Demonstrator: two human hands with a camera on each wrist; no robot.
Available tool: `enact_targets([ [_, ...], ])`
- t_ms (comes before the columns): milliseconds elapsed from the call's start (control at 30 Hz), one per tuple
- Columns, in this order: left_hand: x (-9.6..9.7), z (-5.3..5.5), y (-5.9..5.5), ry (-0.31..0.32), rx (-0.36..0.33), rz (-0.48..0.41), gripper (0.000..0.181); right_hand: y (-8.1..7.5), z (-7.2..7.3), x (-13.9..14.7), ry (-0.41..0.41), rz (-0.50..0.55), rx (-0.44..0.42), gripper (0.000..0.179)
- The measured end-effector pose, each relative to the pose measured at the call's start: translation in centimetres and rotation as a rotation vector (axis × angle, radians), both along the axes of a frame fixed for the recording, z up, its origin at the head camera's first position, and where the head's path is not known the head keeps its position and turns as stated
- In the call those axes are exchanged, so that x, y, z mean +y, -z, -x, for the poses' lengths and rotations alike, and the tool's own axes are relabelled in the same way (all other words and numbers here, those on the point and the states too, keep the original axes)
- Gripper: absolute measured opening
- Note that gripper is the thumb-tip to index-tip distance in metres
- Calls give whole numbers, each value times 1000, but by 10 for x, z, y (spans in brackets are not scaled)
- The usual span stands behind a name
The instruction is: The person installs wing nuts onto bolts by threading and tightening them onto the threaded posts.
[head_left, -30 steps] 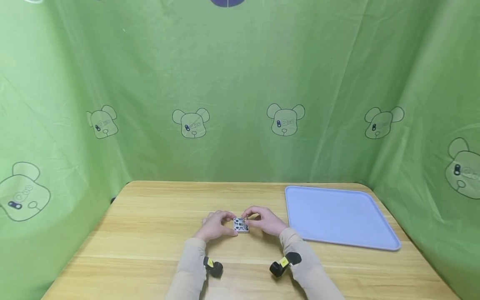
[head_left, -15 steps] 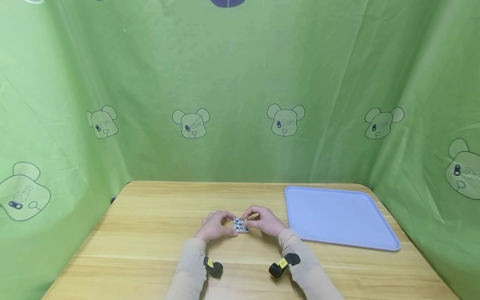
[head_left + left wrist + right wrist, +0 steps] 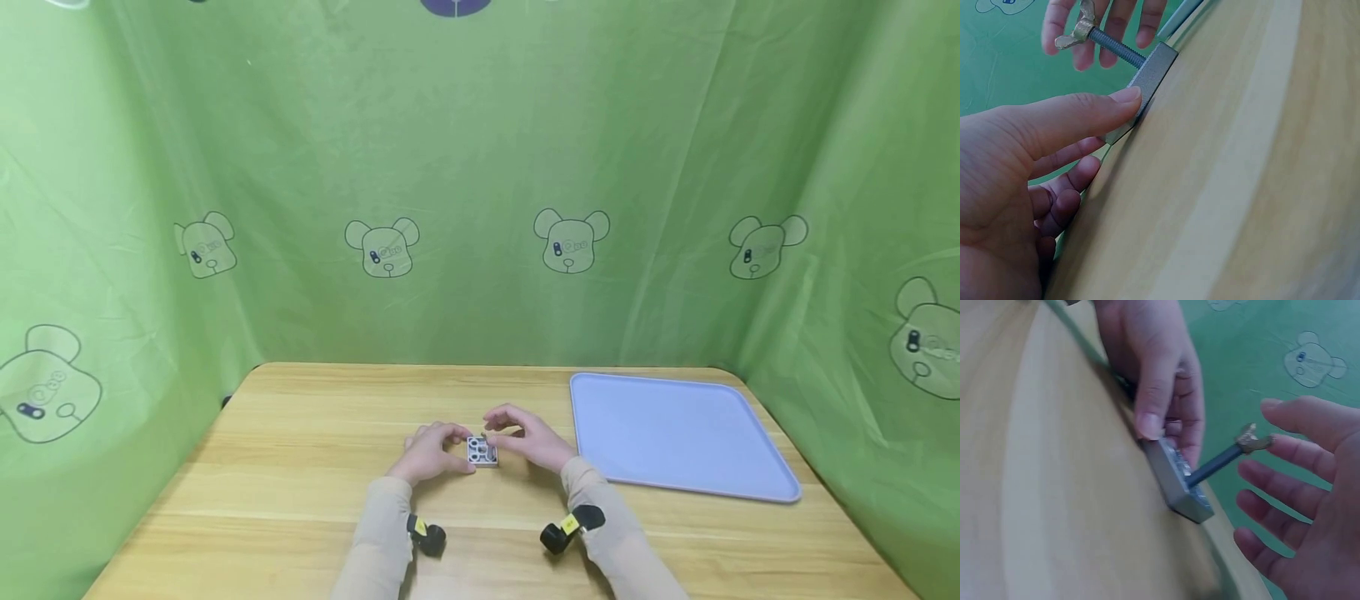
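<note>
A small square metal block [image 3: 477, 452] with round holes in its top lies on the wooden table in the head view. My left hand [image 3: 429, 454] grips it by its sides, thumb [image 3: 1094, 115] on the near edge and fingers behind. From one corner area of the block rises a threaded bolt [image 3: 1119, 49], with a brass-coloured wing nut [image 3: 1084, 30] at its upper end. Around that wing nut my right hand [image 3: 534, 442] holds its fingers spread. In the right wrist view its thumb stands off the wings, while the index fingertip [image 3: 1285, 447] is right at one wing.
To the right of my right hand lies a pale blue tray [image 3: 675, 433] on the table [image 3: 315, 467]. A green curtain [image 3: 480, 317] with bear drawings surrounds the table at the back and sides.
My right thumb and fingers pinched the wing nut earlier; now they have spread apart and risen slightly. The left hand and block have stayed in place.
</note>
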State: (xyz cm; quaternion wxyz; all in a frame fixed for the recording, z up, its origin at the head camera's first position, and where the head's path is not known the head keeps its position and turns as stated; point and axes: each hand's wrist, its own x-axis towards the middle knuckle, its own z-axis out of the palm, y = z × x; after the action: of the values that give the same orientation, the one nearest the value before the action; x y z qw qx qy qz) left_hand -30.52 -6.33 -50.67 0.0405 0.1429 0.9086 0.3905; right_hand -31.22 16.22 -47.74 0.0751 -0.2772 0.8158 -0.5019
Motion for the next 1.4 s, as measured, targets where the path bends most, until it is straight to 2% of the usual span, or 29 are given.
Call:
enact_targets([
  [67,0,0,0,-1,-1,0,54,-2,0,3,-24,6,0,37],
  [133,0,1,1,-2,-2,-1,54,5,6,7,-46,13,2,37],
  [300,0,0,1,-1,-2,-7,55,8,9,9,-108,18,2,34],
  [567,0,0,0,-3,-15,-14,55,10,9,9,-119,-4,-17,29],
  [900,1,0,0,0,-7,-5,55,12,9,7,-73,-14,-19,27],
  [1167,0,2,2,2,-6,-9,54,-19,-10,1,-65,-12,-39,27],
  [1233,0,2,2,4,-4,-5,53,-22,-12,0,-57,-10,-41,27],
  [1400,0,2,2,1,1,-3,53,-7,-3,0,-26,9,-30,26],
])
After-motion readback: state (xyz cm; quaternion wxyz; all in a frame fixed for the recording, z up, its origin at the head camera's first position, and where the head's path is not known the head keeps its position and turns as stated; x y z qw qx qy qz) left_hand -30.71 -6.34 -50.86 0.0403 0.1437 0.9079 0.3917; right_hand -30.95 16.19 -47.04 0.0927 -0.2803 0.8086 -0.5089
